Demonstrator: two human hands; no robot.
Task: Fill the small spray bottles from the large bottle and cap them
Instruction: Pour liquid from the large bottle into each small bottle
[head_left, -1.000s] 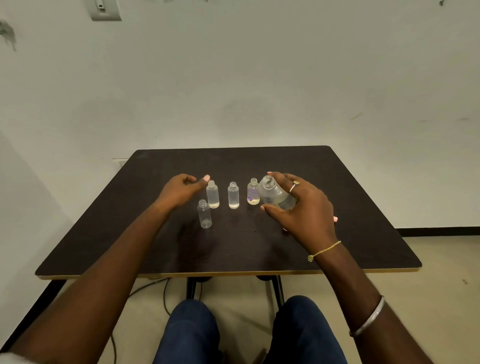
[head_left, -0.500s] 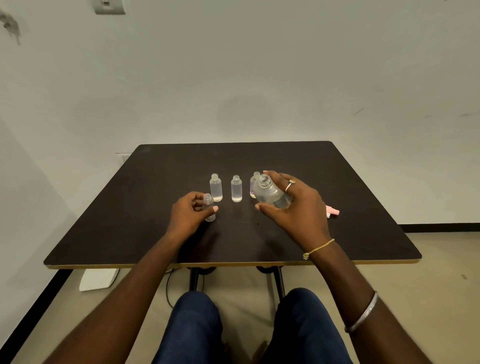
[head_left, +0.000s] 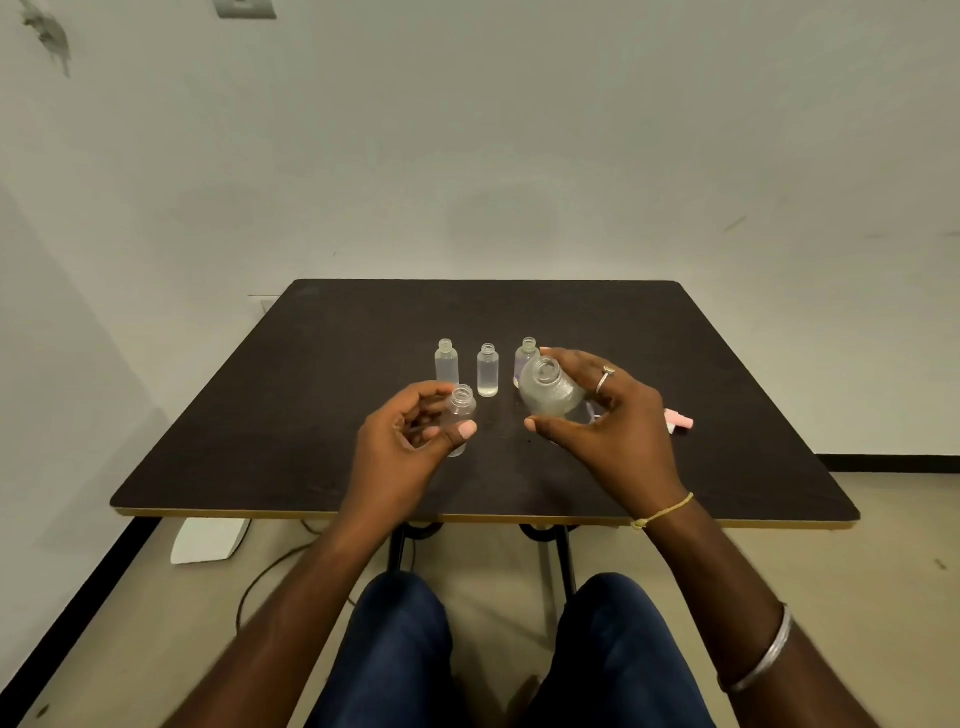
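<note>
Nearest the table's (head_left: 270, 447) front edge, the left hand (head_left: 405, 447) now has the small bottle (head_left: 461, 408) pinched between thumb and curled fingers. A second ago that bottle stood alone and the hand was further back, by the left end of the row. Half a second ago the fingers had only just reached it. It now sits close to the middle of the table, mouth up and slightly tilted. Whether its base has left the surface cannot be told.

Just to its right, the right hand (head_left: 618, 431) has kept its hold on the large bottle (head_left: 550, 395) throughout, thumb below and fingers wrapped over the top. The bottle leans with its open neck towards the left hand. The two mouths are near each other but still apart, so the pour into this bottle looks ready to begin, not yet begun.

The small bottle is clear, uncapped and appears empty. The large one is frosted and rounded, also uncapped. How much liquid it holds is hard to read.

Further back, towards the table's centre, stands the row of three small bottles (head_left: 487, 370), all upright and open. The rightmost is partly hidden behind the large bottle. None is capped, so capping remains for all four. A pink piece (head_left: 681, 420), possibly a spray cap, lies towards the right edge.
</note>
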